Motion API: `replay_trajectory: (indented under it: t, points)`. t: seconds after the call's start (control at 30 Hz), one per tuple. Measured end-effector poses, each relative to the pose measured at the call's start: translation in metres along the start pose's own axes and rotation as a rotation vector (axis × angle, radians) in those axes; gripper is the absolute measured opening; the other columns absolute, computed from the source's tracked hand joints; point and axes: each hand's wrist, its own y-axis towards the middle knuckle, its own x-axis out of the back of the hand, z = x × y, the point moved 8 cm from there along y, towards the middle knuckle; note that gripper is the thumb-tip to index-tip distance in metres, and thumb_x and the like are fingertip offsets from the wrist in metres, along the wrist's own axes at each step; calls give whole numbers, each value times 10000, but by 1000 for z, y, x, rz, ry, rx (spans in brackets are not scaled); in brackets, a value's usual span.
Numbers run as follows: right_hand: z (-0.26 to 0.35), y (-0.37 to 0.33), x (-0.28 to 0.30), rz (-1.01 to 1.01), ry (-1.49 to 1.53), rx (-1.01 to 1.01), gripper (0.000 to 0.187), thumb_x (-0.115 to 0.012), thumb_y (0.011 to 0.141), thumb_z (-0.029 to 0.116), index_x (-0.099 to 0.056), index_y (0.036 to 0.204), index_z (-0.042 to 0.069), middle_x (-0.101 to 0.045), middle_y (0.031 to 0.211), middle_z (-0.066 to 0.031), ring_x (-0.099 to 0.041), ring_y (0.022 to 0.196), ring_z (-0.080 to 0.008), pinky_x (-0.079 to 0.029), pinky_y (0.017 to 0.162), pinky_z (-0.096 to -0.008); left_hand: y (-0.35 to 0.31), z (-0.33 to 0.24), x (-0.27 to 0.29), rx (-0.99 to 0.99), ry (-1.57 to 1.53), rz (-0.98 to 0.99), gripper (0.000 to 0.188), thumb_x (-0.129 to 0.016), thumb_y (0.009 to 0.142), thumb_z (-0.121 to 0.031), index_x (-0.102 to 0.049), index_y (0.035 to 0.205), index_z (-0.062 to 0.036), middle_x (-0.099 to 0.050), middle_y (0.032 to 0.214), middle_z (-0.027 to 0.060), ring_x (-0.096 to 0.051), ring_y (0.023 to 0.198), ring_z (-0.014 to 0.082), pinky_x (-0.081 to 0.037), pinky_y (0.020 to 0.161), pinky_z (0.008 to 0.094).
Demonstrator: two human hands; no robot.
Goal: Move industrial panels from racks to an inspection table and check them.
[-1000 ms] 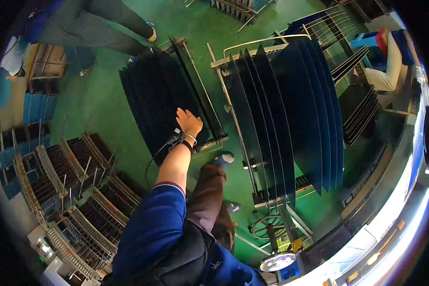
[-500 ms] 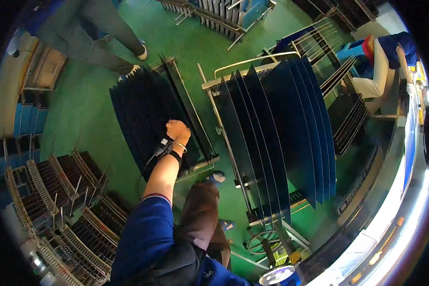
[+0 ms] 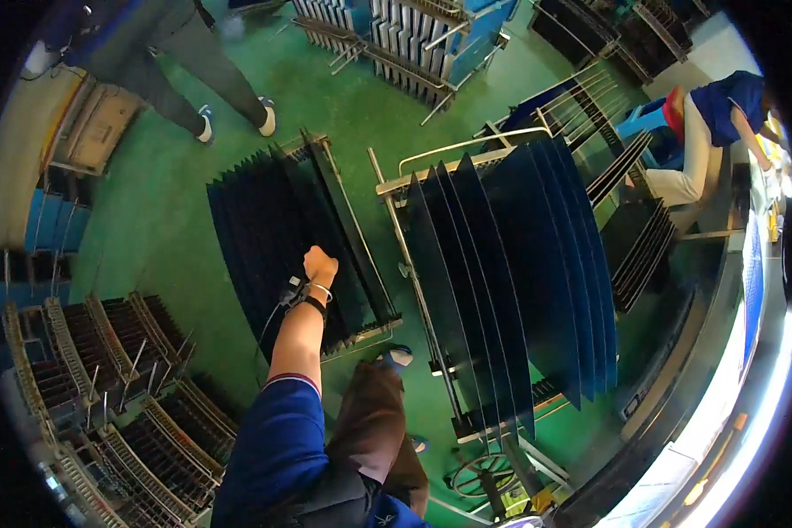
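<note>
My left hand (image 3: pixel 321 266) is closed in a fist over a low rack of upright dark panels (image 3: pixel 260 211), near the rack's right part. Whether the fingers grip a panel edge is hidden. A bracelet and a black band with a small cabled device (image 3: pixel 294 290) circle that wrist. To the right stands a larger metal-framed rack holding several tall, dark blue sheets (image 3: pixel 550 264), set apart in rows. My right hand is not in view.
A person (image 3: pixel 211 75) stands beyond the low rack. Another person (image 3: pixel 722 114) bends at a bright bench on the right. Slotted racks (image 3: pixel 97 352) fill the lower left, and one holding blue panels (image 3: pixel 414 44) stands far back. A handwheel (image 3: pixel 484 475) sits below the tall sheets.
The whole view has shifted, so the racks appear lower. My left fist stays over the low rack. The person at the far left has moved their feet away from its edge.
</note>
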Motion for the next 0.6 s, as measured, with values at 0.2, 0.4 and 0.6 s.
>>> replay_trajectory:
  t: [0.2, 0.4, 0.6]
  points:
    - [17, -10, 4, 60, -51, 99, 461, -451, 958, 233, -383, 1383, 67, -439, 1373, -138, -361, 1307, -222, -292, 1055, -376, -31, 3, 96, -74, -158, -112, 177, -604, 674, -16, -638, 836, 46, -638, 931, 269, -619, 931, 410, -521, 805, 440]
    - [39, -57, 26, 93, -115, 270, 459, -465, 956, 210, -382, 1382, 63, -442, 1370, -136, -364, 1304, -217, -295, 1054, -371, -104, 25, 319, -255, -586, -277, 174, -570, 616, 17, -451, 492, -3, -451, 439, 83, -499, 376, 213, -405, 381, 389]
    - [-9, -137, 153, -349, 2, 424, 458, -479, 954, 188, -380, 1382, 60, -445, 1366, -134, -367, 1300, -212, -298, 1054, -366, -252, 21, 488, -357, -1251, -207, 398, -645, 716, 26, -348, 483, -99, -337, 495, -44, -331, 391, 75, -292, 350, 268]
